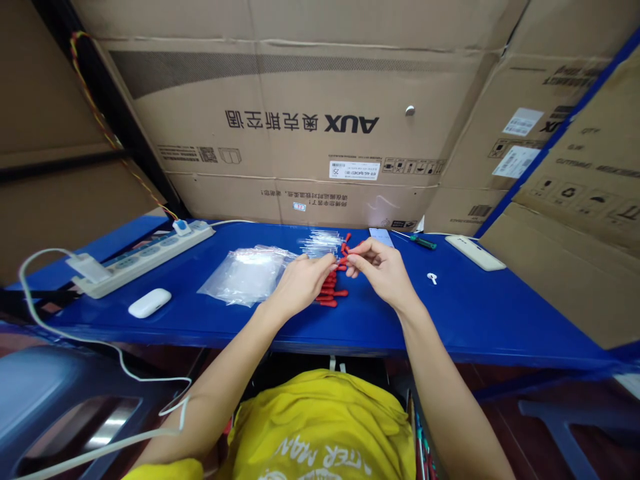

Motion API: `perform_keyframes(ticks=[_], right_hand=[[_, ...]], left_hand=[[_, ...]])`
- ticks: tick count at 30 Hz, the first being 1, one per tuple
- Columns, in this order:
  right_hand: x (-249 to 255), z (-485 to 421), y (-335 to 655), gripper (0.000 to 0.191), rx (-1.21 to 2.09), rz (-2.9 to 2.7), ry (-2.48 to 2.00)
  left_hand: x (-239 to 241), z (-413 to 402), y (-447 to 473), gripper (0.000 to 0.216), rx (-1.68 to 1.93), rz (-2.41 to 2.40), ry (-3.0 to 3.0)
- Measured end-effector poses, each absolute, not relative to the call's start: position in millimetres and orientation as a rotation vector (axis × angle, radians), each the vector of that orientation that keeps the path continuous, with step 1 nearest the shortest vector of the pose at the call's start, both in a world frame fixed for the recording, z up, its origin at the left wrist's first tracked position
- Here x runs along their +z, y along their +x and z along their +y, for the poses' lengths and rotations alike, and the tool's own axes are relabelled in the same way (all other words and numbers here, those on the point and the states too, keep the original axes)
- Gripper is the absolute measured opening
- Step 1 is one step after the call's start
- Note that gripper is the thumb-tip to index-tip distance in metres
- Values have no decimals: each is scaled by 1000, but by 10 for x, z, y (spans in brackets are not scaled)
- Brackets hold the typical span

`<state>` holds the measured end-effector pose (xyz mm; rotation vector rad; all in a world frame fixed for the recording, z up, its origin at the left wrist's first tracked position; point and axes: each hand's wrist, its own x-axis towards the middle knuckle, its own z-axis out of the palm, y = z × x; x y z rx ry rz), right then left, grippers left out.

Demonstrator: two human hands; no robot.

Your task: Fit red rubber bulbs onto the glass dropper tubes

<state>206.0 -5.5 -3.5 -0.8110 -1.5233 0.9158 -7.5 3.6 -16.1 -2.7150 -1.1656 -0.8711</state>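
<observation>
Both of my hands meet over the middle of the blue table. My left hand (303, 283) is closed in a pinch at what looks like the shaft end of a small red-handled screwdriver (343, 261). At its red end, the fingertips of my right hand (380, 270) are pinched together. Fingers partly hide this piece. Below and between the hands lies a row of similar red handles (327, 293), partly covered by my left hand. Just beyond are a bunch of thin, shiny clear or metal rods (320, 241) and a few more red handles (347, 239).
Clear plastic bags (245, 273) lie left of my left hand. Farther left are a white case (150, 303) and a power strip (145, 260) with a cable. To the right are a green-handled screwdriver (423, 241), a white earbud (432, 278) and a pale phone-like slab (475, 253). Cardboard (300, 87) walls the back.
</observation>
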Motion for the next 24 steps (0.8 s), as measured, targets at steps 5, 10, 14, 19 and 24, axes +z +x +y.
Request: perform_keyframes(ticks=[5, 10, 14, 19, 24], right_hand=[[-47, -58, 2037, 43, 912, -1522, -800], [-38, -71, 2027, 42, 921, -1528, -792], [-34, -83, 2016, 41, 950, -1510, -766], [-44, -86, 2011, 42, 966, -1508, -769], [-52, -86, 2018, 40, 966, -1502, -759]], left_hand=[[-186, 62, -83, 31, -902, -1125, -2706], [-183, 56, -76, 34, -905, -1091, -2720], [-180, 50, -73, 34, -906, -1093, -2720], [-181, 53, -78, 33, -909, -1089, -2737], [-184, 48, -79, 33, -926, -1076, -2732]])
